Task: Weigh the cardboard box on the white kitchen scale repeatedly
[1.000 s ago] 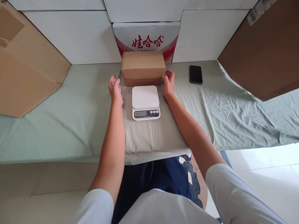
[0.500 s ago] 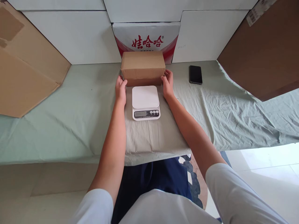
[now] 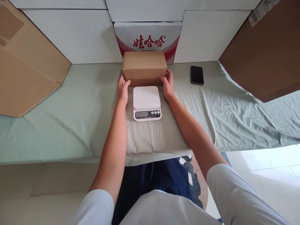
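Your left hand (image 3: 122, 90) is at 8 o'clock of the plain brown cardboard box (image 3: 144, 61), half-open and curved: thumb on the front face near the lower corner, fingers along the side. Your right hand (image 3: 168, 86) mirrors it at 4 o'clock: half-open, thumb at the front corner, fingertips partly hidden round the side. Box is held between the two, long side toward you; can't tell how firm the grip is or whether the base fully bears on the cloth.

White plastic digital scale (image 3: 147, 98) sits between your forearms, at 6 o'clock of the box, just in front of it; can't tell if they touch. Scale's platform is bare, its black panel faces you, display digits unreadable.

From the scale: black rectangular phone (image 3: 197, 75) lies at 2 o'clock, well apart from your right hand. White carton with red lettering (image 3: 148, 32) stands at 12, behind the box. Large tan cardboard carton (image 3: 32, 72) at 9 to 10, large dark-brown cardboard carton (image 3: 260, 56) past the phone at 2. Wrinkled pale-green cloth (image 3: 77, 106) lies under everything you're handling.
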Motion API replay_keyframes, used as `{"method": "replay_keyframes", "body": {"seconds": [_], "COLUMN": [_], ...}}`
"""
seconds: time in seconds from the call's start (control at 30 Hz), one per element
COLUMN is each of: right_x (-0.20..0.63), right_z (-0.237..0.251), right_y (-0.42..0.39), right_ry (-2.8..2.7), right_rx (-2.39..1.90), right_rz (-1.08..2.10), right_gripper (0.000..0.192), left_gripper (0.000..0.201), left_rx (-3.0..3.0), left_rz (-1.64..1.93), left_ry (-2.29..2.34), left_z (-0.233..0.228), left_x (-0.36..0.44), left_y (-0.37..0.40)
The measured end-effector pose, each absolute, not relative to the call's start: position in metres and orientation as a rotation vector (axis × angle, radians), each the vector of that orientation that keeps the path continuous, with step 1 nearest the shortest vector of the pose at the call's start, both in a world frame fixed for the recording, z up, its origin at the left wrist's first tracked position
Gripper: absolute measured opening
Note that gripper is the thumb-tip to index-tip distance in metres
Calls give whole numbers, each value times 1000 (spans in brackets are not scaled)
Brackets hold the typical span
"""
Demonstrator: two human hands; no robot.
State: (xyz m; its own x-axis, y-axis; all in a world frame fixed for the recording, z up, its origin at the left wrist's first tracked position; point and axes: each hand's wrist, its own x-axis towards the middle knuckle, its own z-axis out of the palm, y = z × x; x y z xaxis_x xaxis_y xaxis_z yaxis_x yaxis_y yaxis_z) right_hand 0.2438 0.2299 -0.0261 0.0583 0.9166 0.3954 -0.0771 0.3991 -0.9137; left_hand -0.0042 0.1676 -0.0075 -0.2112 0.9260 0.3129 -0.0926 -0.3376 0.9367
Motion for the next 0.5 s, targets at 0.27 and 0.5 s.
{"method": "replay_keyframes", "body": {"seconds": [0.27,0.5], "right_x": [242,243], "right_z": [-23,-28], "right_y": [228,233], "right_ry": [-1267,-1316], "right_rx": [-894,-858], "right_rz": [927,897], "right_gripper": [71,67], "left_gripper": [44,47], "left_rx": [1200,1197], "left_rz": [1679,1685], "left_ry": [1041,1039], "left_z": [-1,-2], "left_x": [1,1], "left_y": [163,164]}}
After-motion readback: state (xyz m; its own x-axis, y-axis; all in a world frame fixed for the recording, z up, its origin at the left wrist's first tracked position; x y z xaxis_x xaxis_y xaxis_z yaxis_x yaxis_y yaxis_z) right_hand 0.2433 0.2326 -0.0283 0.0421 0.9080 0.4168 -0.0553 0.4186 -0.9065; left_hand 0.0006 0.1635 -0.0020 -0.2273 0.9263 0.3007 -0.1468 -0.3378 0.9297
